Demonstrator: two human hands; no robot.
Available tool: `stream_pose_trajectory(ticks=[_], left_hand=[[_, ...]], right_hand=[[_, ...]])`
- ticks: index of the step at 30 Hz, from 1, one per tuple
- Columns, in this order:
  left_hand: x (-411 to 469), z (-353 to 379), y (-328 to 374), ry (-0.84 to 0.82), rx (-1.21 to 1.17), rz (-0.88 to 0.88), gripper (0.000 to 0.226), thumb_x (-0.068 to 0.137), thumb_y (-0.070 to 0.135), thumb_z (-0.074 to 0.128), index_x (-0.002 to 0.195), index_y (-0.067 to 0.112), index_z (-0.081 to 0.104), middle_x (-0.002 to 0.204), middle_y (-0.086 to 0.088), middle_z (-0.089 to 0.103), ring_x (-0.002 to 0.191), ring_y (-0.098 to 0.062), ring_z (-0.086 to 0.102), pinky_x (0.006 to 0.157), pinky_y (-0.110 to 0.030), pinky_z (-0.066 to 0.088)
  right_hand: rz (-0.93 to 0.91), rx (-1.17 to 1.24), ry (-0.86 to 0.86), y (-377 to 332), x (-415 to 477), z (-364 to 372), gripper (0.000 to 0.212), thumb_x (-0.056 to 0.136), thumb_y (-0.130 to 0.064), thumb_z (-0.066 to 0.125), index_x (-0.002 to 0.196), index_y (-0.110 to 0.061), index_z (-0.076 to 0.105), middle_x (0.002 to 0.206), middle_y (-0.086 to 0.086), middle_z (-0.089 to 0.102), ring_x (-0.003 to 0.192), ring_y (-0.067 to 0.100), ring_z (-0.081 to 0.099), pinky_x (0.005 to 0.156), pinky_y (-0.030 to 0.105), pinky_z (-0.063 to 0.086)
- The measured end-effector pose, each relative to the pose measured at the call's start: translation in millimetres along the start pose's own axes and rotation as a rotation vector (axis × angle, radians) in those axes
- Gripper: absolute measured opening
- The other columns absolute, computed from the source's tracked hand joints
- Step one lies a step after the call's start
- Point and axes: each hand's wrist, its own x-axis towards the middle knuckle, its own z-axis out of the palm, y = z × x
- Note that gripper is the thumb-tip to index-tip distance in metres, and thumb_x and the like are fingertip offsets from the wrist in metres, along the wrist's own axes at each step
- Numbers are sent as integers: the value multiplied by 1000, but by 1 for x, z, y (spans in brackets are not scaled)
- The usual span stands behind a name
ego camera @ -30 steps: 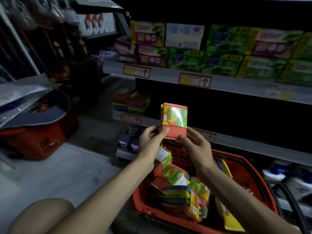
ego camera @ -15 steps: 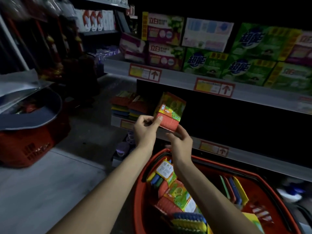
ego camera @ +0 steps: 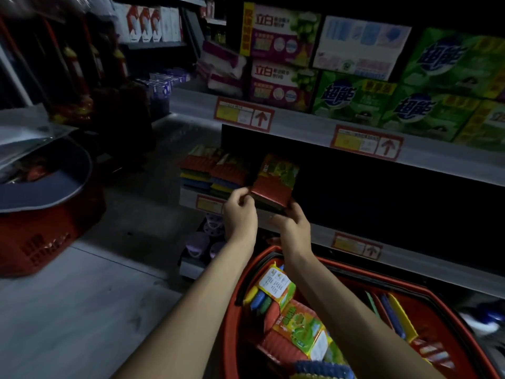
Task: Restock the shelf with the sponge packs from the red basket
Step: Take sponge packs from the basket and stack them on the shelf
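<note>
1. The sponge pack (ego camera: 274, 184), with a red sponge face and a green-yellow label, is held above the front lip of the middle shelf (ego camera: 437, 265). It is tilted, with the label end pointing up and into the dark shelf opening.

2. The left hand (ego camera: 239, 212) is at the pack's lower left corner. Its fingers are curled and pinch that corner. The forearm extends down and left of the pack.

3. The right hand (ego camera: 293, 225) is at the pack's lower right edge. Its fingers are curled around the edge from below. The forearm extends down and right of the pack.

4. Stacked sponge packs (ego camera: 213, 173) lie on the same shelf, just left of the held pack.

5. The red basket (ego camera: 355, 272) stands below the pack, under both forearms. It holds loose sponge packs (ego camera: 297, 326).

6. Above the pack, an upper shelf carries a price tag (ego camera: 243, 117) and green detergent boxes (ego camera: 352, 98).

7. Purple round items (ego camera: 196, 242) sit below and left of the pack.

8. A second red basket (ego camera: 49, 236) stands on the floor (ego camera: 82, 310), well left of the pack.
</note>
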Motion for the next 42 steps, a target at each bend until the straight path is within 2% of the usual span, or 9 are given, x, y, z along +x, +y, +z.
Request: stream_pose_trajectory(ticks=[4, 12, 16, 21, 26, 29, 33, 38, 42], left_hand=[[5, -1, 0, -23, 44, -22, 36, 103, 12, 46, 132, 24, 64, 137, -1, 59, 115, -21, 57, 84, -32, 42], [7, -1, -1, -9, 95, -14, 40, 103, 14, 46, 140, 25, 58, 143, -1, 57, 124, -25, 57, 84, -32, 42], [9, -1, 0, 18, 97, -18, 38, 103, 11, 47, 139, 20, 58, 135, -2, 61, 115, -23, 60, 83, -32, 43], [15, -6, -6, 91, 59, -60, 27, 102, 8, 47, 119, 18, 65, 108, 0, 65, 99, -22, 63, 77, -30, 45], [24, -15, -14, 116, 15, -97, 25, 101, 6, 49, 116, 15, 67, 106, -4, 70, 91, -20, 66, 67, -27, 47], [22, -13, -18, 67, 50, -81, 28, 100, 8, 51, 122, 14, 68, 113, -5, 72, 103, -22, 67, 77, -29, 48], [20, -12, -21, 21, 68, -53, 32, 100, 6, 50, 127, 13, 67, 113, -2, 69, 104, -20, 64, 80, -28, 45], [21, -12, -24, 15, 86, -13, 33, 99, 7, 51, 127, 17, 66, 107, -3, 71, 88, -15, 63, 66, -24, 43], [21, -11, -26, -5, 113, 3, 35, 101, 8, 51, 133, 20, 62, 97, 6, 65, 74, 1, 55, 58, -17, 41]], right_hand=[[6, -14, -43, -4, 5, -2, 73, 99, -8, 58, 162, -17, 21, 160, 6, 34, 112, 10, 40, 52, -1, 42], [-5, -170, -68, -2, 19, -4, 74, 98, -14, 62, 161, -18, 24, 154, 8, 44, 121, 21, 52, 53, 9, 47], [-135, -434, -65, -2, 24, -6, 60, 97, -13, 62, 152, -16, 38, 126, 10, 61, 81, 8, 56, 80, 36, 57], [-189, -581, -76, 0, 33, -13, 67, 93, -20, 66, 154, -20, 38, 137, 6, 60, 117, 27, 61, 95, 49, 55], [-184, -569, -1, 13, 39, -18, 59, 97, -13, 63, 152, -17, 43, 110, 0, 63, 69, 5, 55, 76, 41, 60], [-180, -548, -33, 21, 37, -14, 55, 98, -13, 60, 151, -16, 44, 93, 2, 66, 59, 10, 57, 52, 30, 48], [-186, -563, -46, 26, 39, -11, 56, 99, -13, 58, 152, -18, 42, 98, 12, 67, 56, 10, 55, 49, 22, 37], [-242, -572, -12, 25, 37, -15, 44, 102, -17, 57, 145, -15, 49, 96, 3, 64, 63, 6, 56, 57, 27, 46], [-261, -448, 110, 17, 43, -15, 32, 101, -23, 61, 132, -14, 62, 106, -3, 65, 94, 20, 68, 80, 47, 61]])
